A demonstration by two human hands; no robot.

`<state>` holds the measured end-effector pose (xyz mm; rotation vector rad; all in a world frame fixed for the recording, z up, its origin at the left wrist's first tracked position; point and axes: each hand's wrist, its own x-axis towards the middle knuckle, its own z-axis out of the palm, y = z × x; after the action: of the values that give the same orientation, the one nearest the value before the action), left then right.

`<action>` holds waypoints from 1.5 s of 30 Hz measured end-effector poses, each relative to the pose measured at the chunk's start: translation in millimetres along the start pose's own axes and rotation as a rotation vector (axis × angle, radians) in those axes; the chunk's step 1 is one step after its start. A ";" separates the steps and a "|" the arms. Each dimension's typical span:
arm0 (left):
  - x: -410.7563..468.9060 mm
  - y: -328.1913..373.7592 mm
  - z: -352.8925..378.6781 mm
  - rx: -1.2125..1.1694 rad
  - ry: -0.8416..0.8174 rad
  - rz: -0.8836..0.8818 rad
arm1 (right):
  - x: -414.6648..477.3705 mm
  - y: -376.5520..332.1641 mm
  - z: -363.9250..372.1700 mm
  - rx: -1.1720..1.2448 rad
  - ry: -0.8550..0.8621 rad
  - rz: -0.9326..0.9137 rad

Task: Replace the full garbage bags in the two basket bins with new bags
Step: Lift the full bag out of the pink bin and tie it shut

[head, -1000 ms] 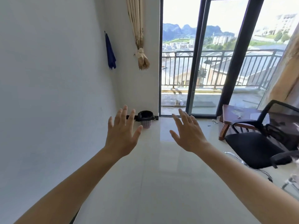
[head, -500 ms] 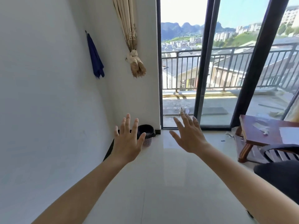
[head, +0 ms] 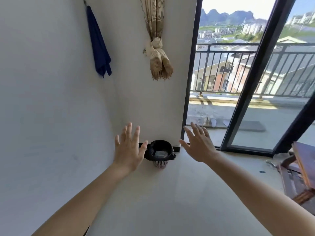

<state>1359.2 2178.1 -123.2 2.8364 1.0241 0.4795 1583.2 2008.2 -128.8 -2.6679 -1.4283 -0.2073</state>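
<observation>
blue cloth (head: pixel 99 46), tied curtain (head: pixel 157 46), wooden table (head: pixel 305 169)

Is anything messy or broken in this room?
Nothing looks broken or spilled. The basket bin stands upright in the corner, its black bag folded over the rim. Only a few small scraps lie on the floor by the wooden table.

My left grip (head: pixel 129 149) overlaps the left edge of the black garbage bag (head: pixel 163 145) lining the small pink-and-white lattice basket bin (head: pixel 160 164). The bag's overhang hides the basket's upper wall. Pale contents inside the bag: too blurred to identify. Brown wooden worktop (head: pixel 305 169): cut off by the right edge. Small pale items (head: pixel 207 120) on the balcony floor: too small to tell. Patterned beige curtain (head: pixel 154 23): cut off at the top.
</observation>
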 end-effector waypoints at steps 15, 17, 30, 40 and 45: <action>368.2 -15.2 168.3 0.029 -0.264 0.086 | 323.7 124.7 136.4 0.102 -0.144 0.225; 411.3 -12.0 202.5 0.001 -0.317 0.047 | 367.7 146.5 164.5 0.124 -0.197 0.248; 570.0 -49.0 408.5 -0.117 -0.656 -0.158 | 520.7 195.3 342.1 0.305 -0.493 0.478; 518.8 -130.4 638.7 -0.251 -0.835 -0.699 | 499.7 166.5 583.2 0.639 -0.670 0.883; 471.1 -179.1 733.4 -0.261 -0.825 -0.883 | 455.7 148.5 697.7 0.757 -0.741 1.026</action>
<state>1827.6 2632.9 -727.8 1.7485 1.6134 -0.5406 2005.0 2410.3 -742.7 -2.4236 0.0583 1.2017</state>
